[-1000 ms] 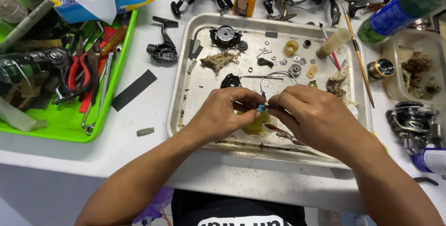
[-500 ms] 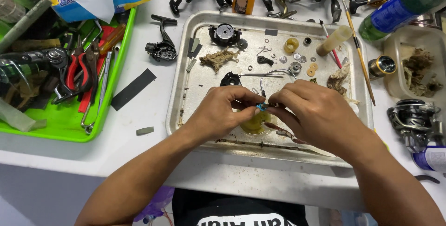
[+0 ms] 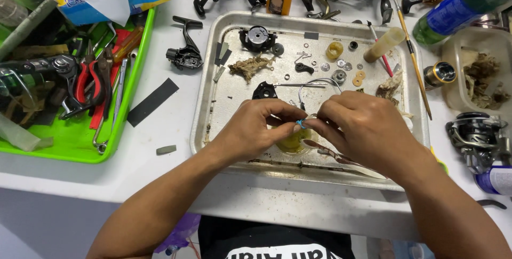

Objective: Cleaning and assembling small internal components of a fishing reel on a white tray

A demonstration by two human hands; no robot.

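Looking down from my head camera, my left hand (image 3: 255,131) and my right hand (image 3: 362,131) meet over the front half of a dented, stained metal tray (image 3: 213,78) that sits on the white desk (image 3: 160,168). Between them I pinch a tiny blue ring-shaped part (image 3: 301,124): the fingers of both hands are drawn in narrow around it, thumb and forefinger tips touching it from either side. Right under the part stands a small clear cup of yellowish liquid (image 3: 292,143), mostly hidden by my hands. A thin, dark-stained brush (image 3: 341,159) lies on the tray floor just below my right hand.

Farther back in the tray lie scattered washers and small metal parts (image 3: 341,68), a black round reel piece (image 3: 257,38), a clump of brownish dried fibre (image 3: 249,67) and a cream plastic cylinder (image 3: 384,45). A bent wire bail (image 3: 314,84) curves just beyond my knuckles.

Left of the tray, on the desk, rest a black reel handle assembly (image 3: 184,51) and a black flat strip (image 3: 152,101). Beyond them sits a bright green plastic tray (image 3: 80,151) holding red-handled pliers (image 3: 88,83) and other tools. On the right, a silver-and-black spinning reel (image 3: 477,139) sits near the desk edge, well apart from my hands.
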